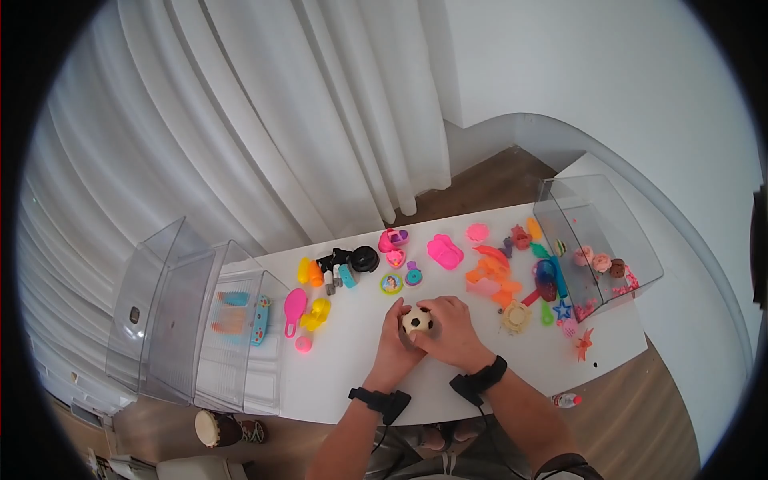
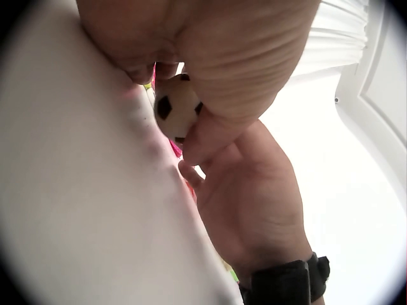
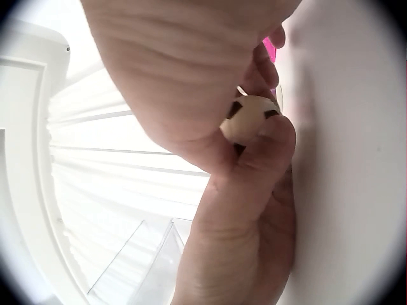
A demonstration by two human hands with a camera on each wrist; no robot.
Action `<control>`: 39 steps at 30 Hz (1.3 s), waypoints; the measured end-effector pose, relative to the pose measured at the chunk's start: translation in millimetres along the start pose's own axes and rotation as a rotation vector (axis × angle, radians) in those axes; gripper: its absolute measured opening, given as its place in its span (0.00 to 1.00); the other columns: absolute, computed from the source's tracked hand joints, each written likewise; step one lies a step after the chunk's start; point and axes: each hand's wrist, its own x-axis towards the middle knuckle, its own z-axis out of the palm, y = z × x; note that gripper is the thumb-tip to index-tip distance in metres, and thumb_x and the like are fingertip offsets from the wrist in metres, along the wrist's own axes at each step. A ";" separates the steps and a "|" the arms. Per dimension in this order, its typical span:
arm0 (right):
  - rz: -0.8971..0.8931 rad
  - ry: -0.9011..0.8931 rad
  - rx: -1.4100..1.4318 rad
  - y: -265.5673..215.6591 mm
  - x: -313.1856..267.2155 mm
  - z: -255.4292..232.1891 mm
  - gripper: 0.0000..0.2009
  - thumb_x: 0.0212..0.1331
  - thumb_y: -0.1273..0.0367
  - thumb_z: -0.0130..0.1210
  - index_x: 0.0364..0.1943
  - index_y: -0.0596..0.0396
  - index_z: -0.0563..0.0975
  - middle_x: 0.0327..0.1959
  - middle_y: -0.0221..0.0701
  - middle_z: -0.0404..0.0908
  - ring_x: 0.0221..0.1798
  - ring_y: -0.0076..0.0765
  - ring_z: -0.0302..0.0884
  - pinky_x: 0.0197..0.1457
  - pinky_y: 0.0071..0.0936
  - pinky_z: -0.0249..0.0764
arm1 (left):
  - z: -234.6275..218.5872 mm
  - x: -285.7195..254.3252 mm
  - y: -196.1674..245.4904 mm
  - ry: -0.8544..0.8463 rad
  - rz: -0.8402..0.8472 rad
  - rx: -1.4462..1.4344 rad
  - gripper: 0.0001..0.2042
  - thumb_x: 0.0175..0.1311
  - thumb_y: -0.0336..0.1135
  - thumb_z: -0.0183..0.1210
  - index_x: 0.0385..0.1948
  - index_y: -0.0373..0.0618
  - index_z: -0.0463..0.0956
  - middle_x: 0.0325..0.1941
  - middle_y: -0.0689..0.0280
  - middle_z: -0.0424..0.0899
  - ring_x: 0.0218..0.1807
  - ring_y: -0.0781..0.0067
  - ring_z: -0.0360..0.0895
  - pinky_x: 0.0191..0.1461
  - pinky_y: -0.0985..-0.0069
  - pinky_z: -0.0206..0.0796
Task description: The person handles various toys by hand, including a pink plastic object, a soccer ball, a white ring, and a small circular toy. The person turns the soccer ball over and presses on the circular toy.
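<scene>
Soccer ball [image 1: 417,321], cream with black patches, is held between both hands over the near middle of the white table [image 1: 336,364]. On the table's left end, a clear drawer unit [image 1: 206,320] is seen, with a teal toy with coloured dots [image 1: 260,320] at its right side. Next come a pink paddle-shaped toy [image 1: 295,308], a yellow toy [image 1: 318,314] and a black rounded piece [image 1: 364,258]. Farther right, a character picture is carried by a green-rimmed disc [image 1: 391,283]; any lettering on it is too small to be read. Below, the ball is gripped from the left by the left hand [image 1: 394,346], its thumb and fingers curled in, and from the right by the right hand [image 1: 458,330], likewise closed round it. Beyond are placed a pink mould [image 1: 445,251], orange pieces [image 1: 498,276], a blue star [image 1: 562,310] and a clear bin [image 1: 632,232]. On the floor near the table's right end, a red-capped bottle [image 1: 566,401] is seen; its red-and-white label cannot be read.
</scene>
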 end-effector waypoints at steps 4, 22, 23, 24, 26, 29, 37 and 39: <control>0.052 0.067 0.110 -7.1 3.4 -5.3 0.32 0.53 0.57 0.72 0.63 0.51 0.76 0.56 0.36 0.83 0.65 0.49 0.74 0.72 0.51 0.63 | -0.4 -0.3 -2.1 0.007 0.031 0.045 0.55 0.50 0.25 0.80 0.80 0.42 0.51 0.72 0.55 0.70 0.73 0.59 0.73 0.79 0.63 0.64; 0.100 0.004 0.148 -2.7 3.4 -6.9 0.29 0.65 0.54 0.65 0.66 0.55 0.75 0.58 0.39 0.83 0.63 0.50 0.76 0.70 0.50 0.65 | 1.7 0.1 1.3 0.031 -0.005 -0.047 0.49 0.54 0.28 0.79 0.78 0.37 0.57 0.69 0.52 0.73 0.71 0.56 0.74 0.77 0.62 0.66; 0.108 0.026 0.176 -3.7 3.5 -8.0 0.29 0.66 0.53 0.64 0.65 0.55 0.76 0.56 0.39 0.83 0.62 0.49 0.77 0.69 0.49 0.65 | 0.9 0.0 1.4 0.032 -0.006 -0.047 0.49 0.54 0.28 0.79 0.78 0.37 0.57 0.69 0.52 0.73 0.71 0.56 0.74 0.77 0.62 0.66; 0.109 0.026 0.177 -3.9 2.8 -6.3 0.29 0.66 0.53 0.64 0.65 0.55 0.76 0.56 0.39 0.83 0.62 0.49 0.77 0.69 0.49 0.65 | -0.3 0.0 1.5 0.014 -0.028 -0.019 0.48 0.55 0.27 0.78 0.77 0.38 0.57 0.71 0.52 0.73 0.73 0.58 0.73 0.78 0.63 0.65; 0.003 0.048 -0.047 -5.4 1.5 -2.5 0.28 0.70 0.50 0.59 0.64 0.55 0.77 0.54 0.39 0.84 0.60 0.49 0.78 0.69 0.49 0.66 | -1.4 0.1 3.6 -0.007 -0.049 0.008 0.47 0.55 0.26 0.78 0.77 0.38 0.57 0.73 0.53 0.72 0.74 0.61 0.72 0.80 0.65 0.64; 0.136 0.007 0.118 -10.0 3.8 -8.0 0.26 0.74 0.50 0.54 0.63 0.56 0.78 0.51 0.41 0.85 0.57 0.50 0.80 0.69 0.48 0.66 | -1.6 -0.2 7.1 0.014 -0.068 0.055 0.45 0.57 0.27 0.78 0.76 0.38 0.60 0.73 0.53 0.73 0.74 0.60 0.72 0.79 0.65 0.65; 0.143 0.022 0.112 1.0 4.1 -5.5 0.23 0.79 0.51 0.46 0.54 0.56 0.82 0.43 0.41 0.87 0.51 0.51 0.82 0.65 0.49 0.66 | -1.6 0.1 17.9 0.027 -0.067 -0.008 0.35 0.59 0.33 0.77 0.68 0.39 0.70 0.63 0.55 0.80 0.66 0.58 0.77 0.73 0.63 0.68; 0.145 0.033 0.112 2.8 3.9 -3.7 0.23 0.79 0.51 0.46 0.52 0.55 0.83 0.42 0.40 0.87 0.51 0.51 0.82 0.65 0.49 0.66 | -4.1 0.0 27.2 0.020 -0.063 0.009 0.34 0.60 0.33 0.77 0.66 0.39 0.70 0.62 0.55 0.80 0.66 0.58 0.78 0.72 0.64 0.69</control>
